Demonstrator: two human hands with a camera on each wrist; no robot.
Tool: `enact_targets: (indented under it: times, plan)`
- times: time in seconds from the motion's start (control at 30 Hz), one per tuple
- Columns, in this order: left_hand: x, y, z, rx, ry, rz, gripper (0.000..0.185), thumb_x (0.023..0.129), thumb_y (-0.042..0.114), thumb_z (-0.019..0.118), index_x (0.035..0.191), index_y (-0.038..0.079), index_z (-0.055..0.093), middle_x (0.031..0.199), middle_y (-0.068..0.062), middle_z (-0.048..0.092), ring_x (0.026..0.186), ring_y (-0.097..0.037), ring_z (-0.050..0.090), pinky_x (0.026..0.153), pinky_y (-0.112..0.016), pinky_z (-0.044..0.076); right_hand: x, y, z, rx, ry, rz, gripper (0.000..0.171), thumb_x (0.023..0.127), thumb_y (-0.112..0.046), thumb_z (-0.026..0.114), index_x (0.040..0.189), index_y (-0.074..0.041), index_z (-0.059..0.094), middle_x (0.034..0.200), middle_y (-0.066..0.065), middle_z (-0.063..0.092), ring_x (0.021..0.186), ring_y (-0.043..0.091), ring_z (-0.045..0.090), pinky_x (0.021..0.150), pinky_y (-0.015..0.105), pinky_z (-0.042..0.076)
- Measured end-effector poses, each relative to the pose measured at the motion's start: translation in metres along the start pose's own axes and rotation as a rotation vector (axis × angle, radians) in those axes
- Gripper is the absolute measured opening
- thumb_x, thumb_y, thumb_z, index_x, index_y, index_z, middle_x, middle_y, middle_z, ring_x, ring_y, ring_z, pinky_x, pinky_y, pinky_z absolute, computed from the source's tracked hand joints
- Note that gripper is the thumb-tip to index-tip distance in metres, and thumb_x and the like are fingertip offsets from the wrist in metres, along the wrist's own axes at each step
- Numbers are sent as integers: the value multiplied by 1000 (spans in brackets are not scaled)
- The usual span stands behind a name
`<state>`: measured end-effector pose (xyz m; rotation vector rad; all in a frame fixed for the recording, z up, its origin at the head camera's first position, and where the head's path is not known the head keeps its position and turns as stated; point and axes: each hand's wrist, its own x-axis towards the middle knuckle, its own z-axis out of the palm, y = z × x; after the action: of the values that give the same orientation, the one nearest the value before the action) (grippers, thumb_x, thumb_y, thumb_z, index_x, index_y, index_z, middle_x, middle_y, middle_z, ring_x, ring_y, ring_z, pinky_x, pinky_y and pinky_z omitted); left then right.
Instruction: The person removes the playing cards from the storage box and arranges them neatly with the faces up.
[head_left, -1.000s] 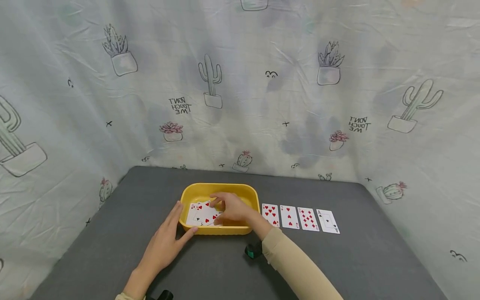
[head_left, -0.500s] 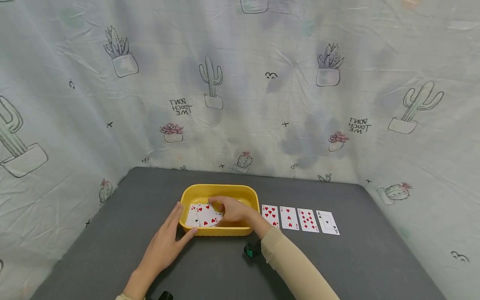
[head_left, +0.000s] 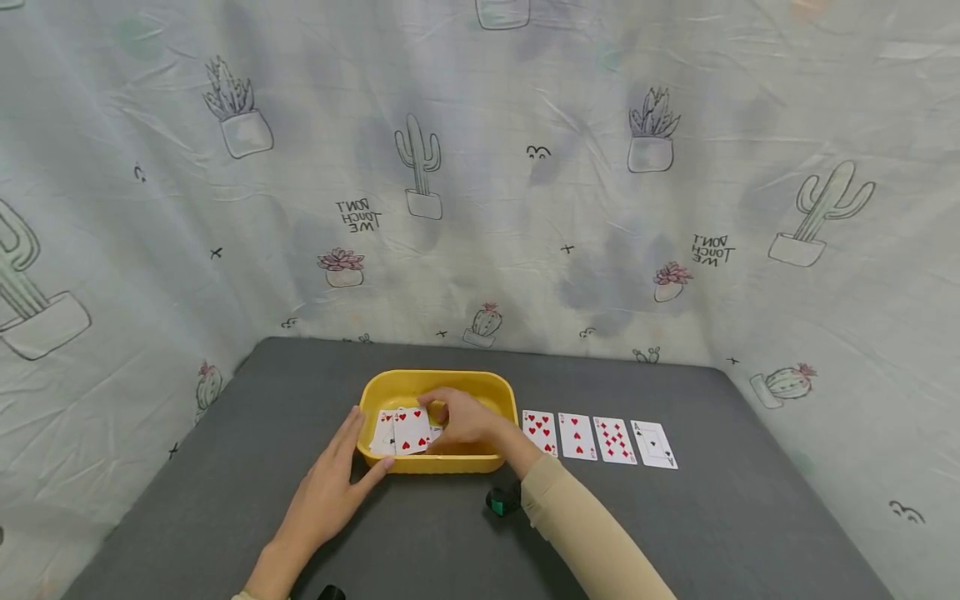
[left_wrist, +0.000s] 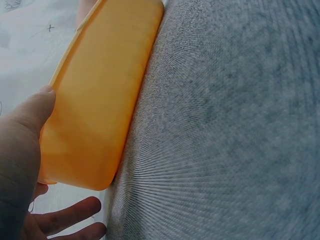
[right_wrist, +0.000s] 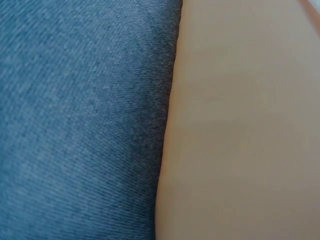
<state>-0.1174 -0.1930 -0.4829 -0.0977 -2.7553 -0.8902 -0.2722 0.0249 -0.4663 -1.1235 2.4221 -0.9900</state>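
Yellow plastic rectangular tub: right hand pinches a red-pipped playing card inside; left hand, fingers straight, braces its corner.

Head view: even, diffuse light, fairly bright, no glare. Soft faint shadows under the yellow tray and the forearms on the grey table. Wide-angle bowing at the edges: backdrop cloth and table corners curve outward. Centre sharp; card pips legible but small.
Left wrist view: strong fisheye stretch, table weave smeared radially toward the borders; tray wall soft, evenly lit, slightly washed out.
Right wrist view: too close, wholly out of focus; dim, with a bluish cast on the fabric
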Motion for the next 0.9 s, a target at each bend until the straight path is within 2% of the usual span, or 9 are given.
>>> enact_targets:
  times: [0.33, 0.53, 0.67, 0.77, 0.9]
  plan:
    - [0, 1, 0, -3, -1, -8, 92, 91, 66, 53, 158, 10, 22, 161, -13, 18, 140, -40, 30, 104, -63, 31, 0, 1, -1, 65, -7, 34, 76, 71, -21, 91, 137, -10, 55, 123, 1, 57, 99, 15, 56, 84, 23, 49]
    - [1, 2, 0, -13, -4, -5, 92, 92, 65, 54, 157, 9, 23, 161, -13, 18, 139, -40, 31, 102, -63, 34, -4, -2, -8, 129, 7, 8, 79, 72, -20, 90, 140, -8, 53, 127, 0, 56, 103, 20, 57, 83, 24, 50]
    - [1, 2, 0, -14, -3, -8, 91, 92, 65, 55, 157, 9, 24, 162, -12, 17, 139, -40, 31, 101, -63, 34, -11, -6, -23, 165, 35, -19, 79, 74, -19, 89, 142, -7, 51, 134, 1, 54, 108, 23, 56, 83, 27, 51]
    - [1, 2, 0, -7, -4, -11, 92, 91, 66, 54, 158, 10, 22, 162, -12, 17, 139, -40, 30, 102, -63, 33, -21, -7, -39, 117, 73, -31, 80, 74, -22, 88, 144, -10, 50, 136, -2, 50, 109, 20, 55, 84, 29, 52]
    - [1, 1, 1, 0, -1, -12, 93, 91, 65, 54, 158, 9, 21, 161, -13, 18, 140, -40, 29, 103, -63, 32, -43, -5, -65, 67, 133, -92, 82, 73, -23, 89, 144, -15, 50, 137, -5, 47, 109, 18, 55, 86, 36, 51]
